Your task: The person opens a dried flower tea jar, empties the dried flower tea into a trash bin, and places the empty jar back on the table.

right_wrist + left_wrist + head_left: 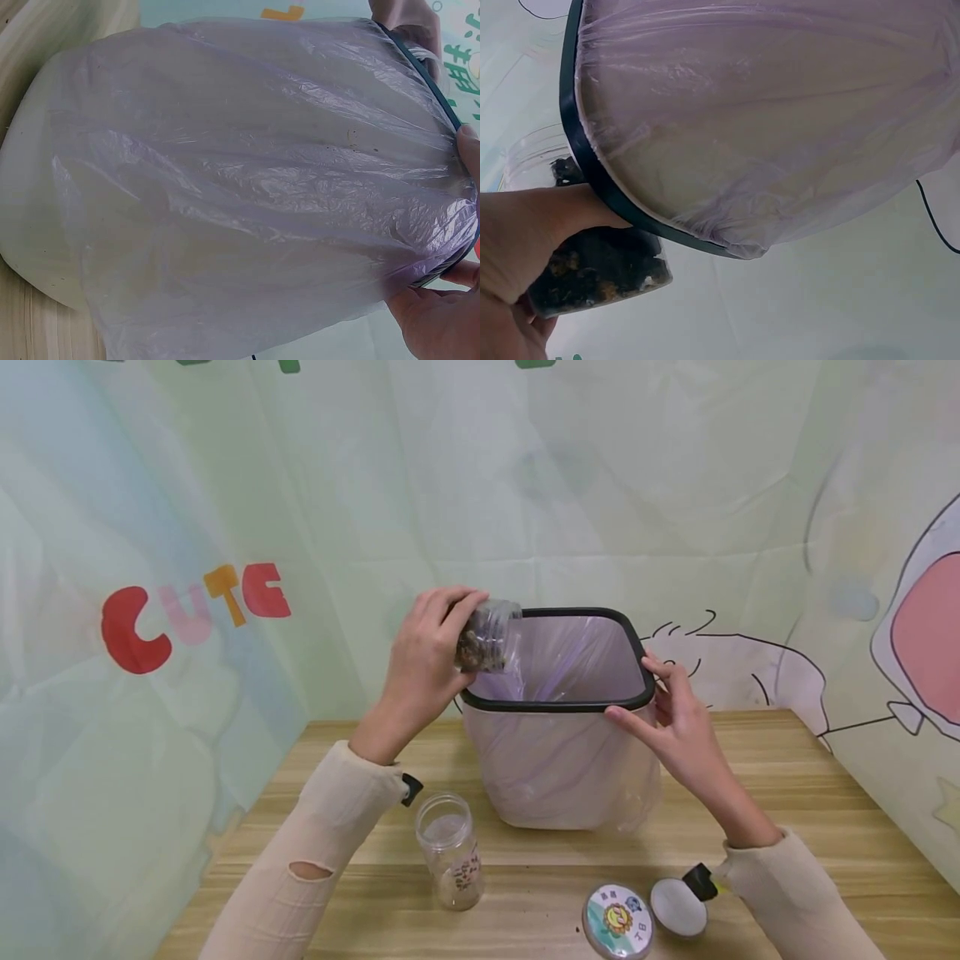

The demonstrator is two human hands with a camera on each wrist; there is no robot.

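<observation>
My left hand (426, 656) grips a clear plastic jar (495, 631), tipped sideways with its mouth at the left rim of a trash bin (558, 768). Dark, crumbly stuff (604, 274) with brownish bits lies inside the jar. A thin purplish bag (247, 165) lines the bin and folds down over its outside, under a black rim ring (555, 706). At the bin's right side, my right hand (684, 727) holds the rim, thumb at the front and fingers farther back along the side. The bin's floor is hidden.
A second clear jar (450, 860), lidless, stands upright on the wooden table (360, 910) in front of the bin. Two round lids lie nearby: a printed lid (617, 920) and a whitish lid (678, 907). A printed cloth backdrop (465, 510) rises behind.
</observation>
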